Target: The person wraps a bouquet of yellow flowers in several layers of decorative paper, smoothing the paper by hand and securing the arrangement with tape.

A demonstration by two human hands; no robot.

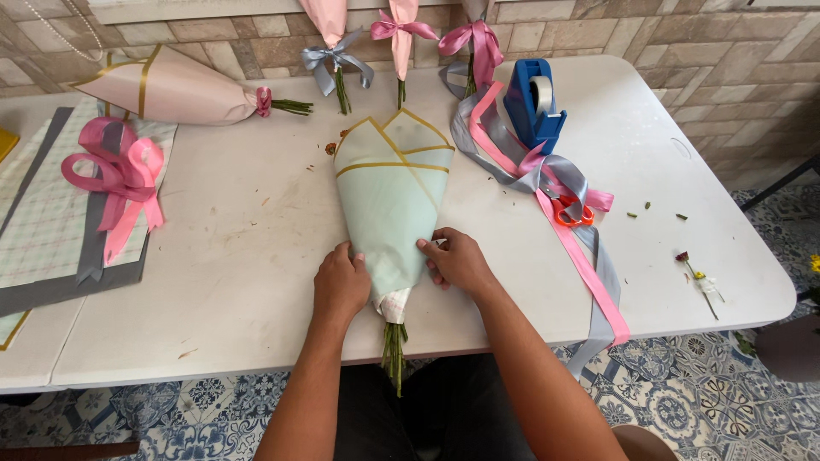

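A bouquet wrapped in pale mint paper with gold edging (pixel 395 192) lies on the white table (pixel 248 256), its green stems (pixel 394 350) hanging over the front edge. My left hand (pixel 340 283) presses the wrap's lower left side. My right hand (pixel 457 260) holds the lower right fold of the paper. Both hands squeeze the narrow end of the cone together.
A pink wrapped bouquet (pixel 184 90) lies at the back left. Pink ribbon bow (pixel 120 175) rests on wrapping sheets (pixel 43 222) at left. Blue tape dispenser (pixel 531 102), pink and grey ribbons (pixel 581 248) and orange scissors (pixel 571 212) lie right. Several small bouquets lean on the brick wall (pixel 401 34).
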